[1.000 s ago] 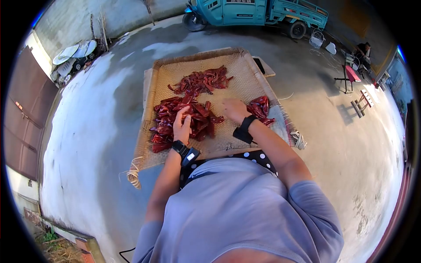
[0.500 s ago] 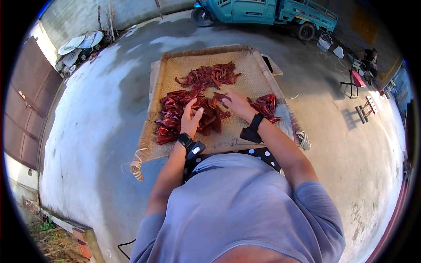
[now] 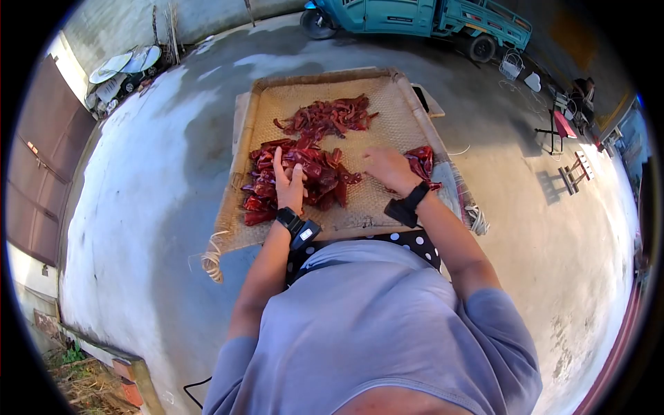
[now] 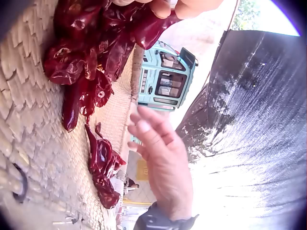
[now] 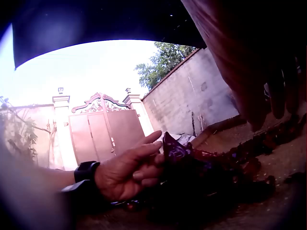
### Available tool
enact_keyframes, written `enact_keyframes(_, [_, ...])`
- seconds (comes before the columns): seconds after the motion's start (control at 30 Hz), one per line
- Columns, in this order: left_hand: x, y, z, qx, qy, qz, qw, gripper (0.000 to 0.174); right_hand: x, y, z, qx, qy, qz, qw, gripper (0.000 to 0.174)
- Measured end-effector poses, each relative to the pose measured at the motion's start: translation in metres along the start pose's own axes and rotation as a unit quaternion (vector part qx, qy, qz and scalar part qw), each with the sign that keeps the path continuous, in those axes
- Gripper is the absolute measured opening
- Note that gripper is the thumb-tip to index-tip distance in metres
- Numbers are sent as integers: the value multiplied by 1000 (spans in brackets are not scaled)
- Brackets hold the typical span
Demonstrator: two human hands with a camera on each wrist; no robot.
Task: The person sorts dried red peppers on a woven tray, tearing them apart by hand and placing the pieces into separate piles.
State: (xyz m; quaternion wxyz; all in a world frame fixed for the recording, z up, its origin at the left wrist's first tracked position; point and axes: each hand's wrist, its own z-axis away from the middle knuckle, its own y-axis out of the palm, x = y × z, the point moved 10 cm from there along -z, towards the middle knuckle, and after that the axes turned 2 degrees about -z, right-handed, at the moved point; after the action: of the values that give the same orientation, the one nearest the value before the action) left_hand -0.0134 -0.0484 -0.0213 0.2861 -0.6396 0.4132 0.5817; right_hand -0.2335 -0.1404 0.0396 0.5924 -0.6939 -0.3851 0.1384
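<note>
My left hand (image 3: 289, 187) holds a dried red chili pepper (image 3: 312, 168) at the near-left pile on a woven tray (image 3: 360, 218). In the left wrist view, its fingertips (image 4: 161, 8) lie on a glossy pepper (image 4: 152, 29). To the right, my right hand (image 3: 389, 169) hovers over the weave between the large pile and a smaller group of whole peppers (image 3: 420, 160). Its fingers are loosely bent, with nothing seen between them in the left wrist view. Torn, flatter chili pieces (image 3: 332, 116) lie in a heap at the tray's far side.
The tray has a raised rim (image 3: 325, 77) and rests on a board (image 3: 241, 124). A dark flat object (image 3: 420, 97) lies at its far right. Beyond stand a teal cargo tricycle (image 3: 401, 17), a small stool (image 3: 579, 171) and a seated person (image 3: 584, 93).
My right hand reached left to the big pile with a dark red piece at its fingers, then drew back right without it. The left hand has shifted slightly left, among the peppers.
</note>
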Motion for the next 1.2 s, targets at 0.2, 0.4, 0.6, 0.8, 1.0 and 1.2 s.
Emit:
enact_keyframes(0.2, [1, 9, -2, 42, 21, -37, 998, 67, -111, 3, 24, 5, 158, 143, 977, 27])
enact_keyframes(0.4, [16, 15, -5, 91, 2, -31, 995, 37, -118, 3, 32, 38, 205, 89, 974, 34])
enact_keyframes(0.6, [19, 19, -3, 116, 4, -44, 992, 22, -71, -10, 9, -8, 127, -209, 970, 32])
enact_keyframes(0.8, [22, 21, -2, 118, -13, -55, 991, 26, -6, 34, -21, 36, 48, -436, 898, 30])
enact_keyframes(1.0, [21, 22, 0, 130, -26, -58, 989, 29, 61, 59, -31, 90, 18, -465, 880, 29])
enact_keyframes(1.2, [23, 5, -5, 54, -31, -18, 998, 14, 48, 70, -29, 59, 9, -399, 915, 29])
